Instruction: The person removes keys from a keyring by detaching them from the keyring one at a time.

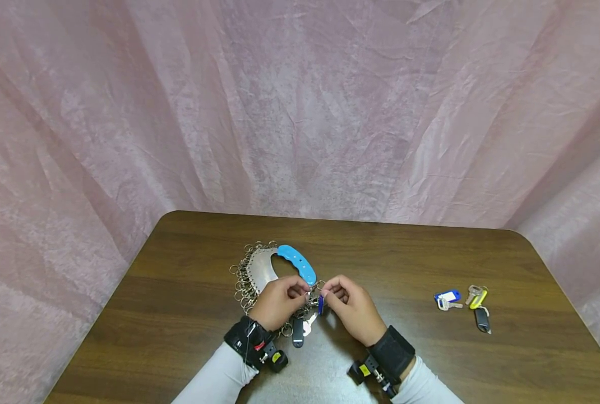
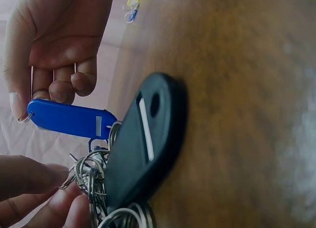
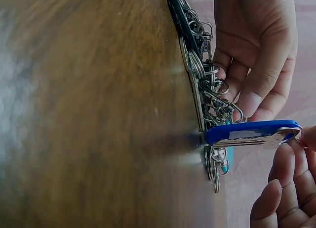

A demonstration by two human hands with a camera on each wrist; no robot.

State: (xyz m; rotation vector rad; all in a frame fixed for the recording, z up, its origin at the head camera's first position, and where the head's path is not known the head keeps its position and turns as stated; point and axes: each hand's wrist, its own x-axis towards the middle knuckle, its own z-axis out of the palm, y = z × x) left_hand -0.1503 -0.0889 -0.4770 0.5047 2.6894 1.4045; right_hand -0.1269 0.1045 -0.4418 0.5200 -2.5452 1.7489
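A large key ring holder has a curved metal plate, a light-blue handle and many small rings and clips along its edge. My left hand pinches one of its metal clips between thumb and fingers. Just to the right, my right hand pinches the small ring at the end of a blue key tag. A silver key hangs along that tag, whose far end is beside the clips. A black key tag and another silver key lie below the left hand.
On the right of the wooden table lie a blue key tag with a key, a yellow tag with a key, and a black tag. A pink curtain hangs behind the table.
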